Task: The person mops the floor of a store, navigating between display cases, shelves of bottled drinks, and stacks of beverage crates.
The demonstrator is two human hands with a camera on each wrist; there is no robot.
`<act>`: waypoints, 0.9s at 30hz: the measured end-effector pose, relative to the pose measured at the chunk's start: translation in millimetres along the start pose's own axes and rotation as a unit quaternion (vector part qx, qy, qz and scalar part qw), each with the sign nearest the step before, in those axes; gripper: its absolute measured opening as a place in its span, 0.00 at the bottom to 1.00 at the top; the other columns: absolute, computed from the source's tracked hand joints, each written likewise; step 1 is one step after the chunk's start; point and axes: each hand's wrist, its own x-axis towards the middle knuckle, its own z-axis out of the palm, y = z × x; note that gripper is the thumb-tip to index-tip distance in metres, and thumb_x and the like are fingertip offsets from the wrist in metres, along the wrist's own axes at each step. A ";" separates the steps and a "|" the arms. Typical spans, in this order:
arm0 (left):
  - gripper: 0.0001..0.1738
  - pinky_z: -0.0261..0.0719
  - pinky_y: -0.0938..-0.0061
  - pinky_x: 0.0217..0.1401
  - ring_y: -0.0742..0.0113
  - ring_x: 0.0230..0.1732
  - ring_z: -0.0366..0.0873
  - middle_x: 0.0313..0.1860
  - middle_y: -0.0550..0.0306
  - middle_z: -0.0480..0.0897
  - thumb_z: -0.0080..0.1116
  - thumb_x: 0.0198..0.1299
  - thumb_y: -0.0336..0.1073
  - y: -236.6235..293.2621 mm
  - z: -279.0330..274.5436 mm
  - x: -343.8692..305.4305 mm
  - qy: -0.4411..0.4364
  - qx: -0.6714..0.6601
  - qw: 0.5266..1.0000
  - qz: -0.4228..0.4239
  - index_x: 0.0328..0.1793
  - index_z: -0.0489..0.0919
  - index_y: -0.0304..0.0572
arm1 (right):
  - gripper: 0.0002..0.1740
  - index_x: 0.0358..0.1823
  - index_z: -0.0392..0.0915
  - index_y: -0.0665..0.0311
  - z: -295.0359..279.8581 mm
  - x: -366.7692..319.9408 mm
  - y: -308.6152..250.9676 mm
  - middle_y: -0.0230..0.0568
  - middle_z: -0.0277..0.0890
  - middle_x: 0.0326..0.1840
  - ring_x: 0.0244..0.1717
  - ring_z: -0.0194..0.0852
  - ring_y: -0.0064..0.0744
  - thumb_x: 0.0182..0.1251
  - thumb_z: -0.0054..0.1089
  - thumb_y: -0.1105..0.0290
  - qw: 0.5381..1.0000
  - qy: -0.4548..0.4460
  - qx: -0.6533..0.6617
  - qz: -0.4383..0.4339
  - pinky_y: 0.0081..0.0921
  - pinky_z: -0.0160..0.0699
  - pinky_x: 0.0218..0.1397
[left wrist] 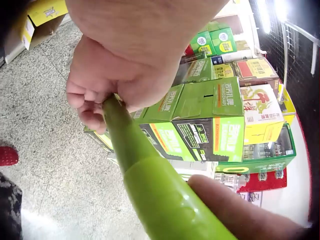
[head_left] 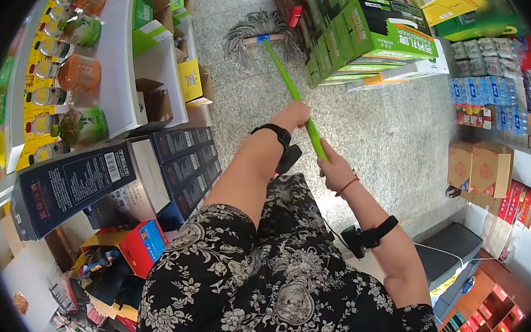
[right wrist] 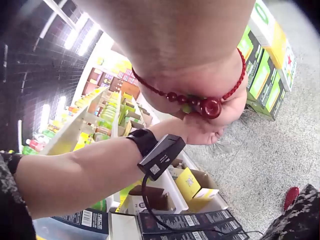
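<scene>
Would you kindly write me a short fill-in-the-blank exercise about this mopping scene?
1. The left hand and right hand both grip the mop handle, whose colour is ____.
2. The hand nearer the mop head is the ____ one.
3. The bracelet on the right wrist is ____.
Missing words: green; left; red.

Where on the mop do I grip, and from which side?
Grip the handle at its upper end, far from the mop head on the floor, coming from above. The pole is thin, round and slants towards you, so fingers wrap it, as the left hand and right hand do.
</scene>
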 end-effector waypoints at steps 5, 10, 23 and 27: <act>0.19 0.73 0.63 0.23 0.60 0.17 0.76 0.17 0.47 0.77 0.39 0.56 0.37 15.7 22.5 -38.3 -0.061 0.026 0.996 -0.060 0.23 0.78 0.35 | 0.34 0.69 0.50 0.44 -2.5 -26.0 25.8 0.35 0.69 0.22 0.21 0.68 0.24 0.60 0.47 0.65 0.998 0.003 -0.063 0.020 0.23 0.70 0.24; 0.24 0.73 0.64 0.21 0.62 0.16 0.76 0.19 0.47 0.78 0.40 0.59 0.48 15.6 82.7 -82.0 -0.162 -0.020 0.985 -0.062 0.31 0.77 0.33 | 0.34 0.69 0.50 0.44 -16.7 -88.6 88.5 0.42 0.74 0.24 0.22 0.72 0.29 0.59 0.46 0.62 0.999 -0.013 -0.044 0.028 0.25 0.72 0.29; 0.38 0.76 0.59 0.36 0.52 0.33 0.80 0.38 0.34 0.79 0.44 0.55 0.63 79.3 187.7 -254.8 -0.414 0.139 0.896 -0.084 0.62 0.66 0.42 | 0.32 0.67 0.56 0.50 -24.5 -296.2 190.6 0.31 0.69 0.24 0.21 0.63 0.17 0.59 0.50 0.70 0.987 -0.042 0.083 0.127 0.18 0.66 0.25; 0.39 0.78 0.57 0.36 0.49 0.36 0.81 0.46 0.32 0.76 0.46 0.54 0.63 85.0 203.8 -257.0 -0.427 0.160 0.888 -0.068 0.65 0.62 0.43 | 0.30 0.67 0.56 0.54 -35.0 -305.2 199.6 0.27 0.66 0.25 0.21 0.60 0.15 0.61 0.49 0.73 0.983 -0.028 0.157 0.092 0.15 0.64 0.24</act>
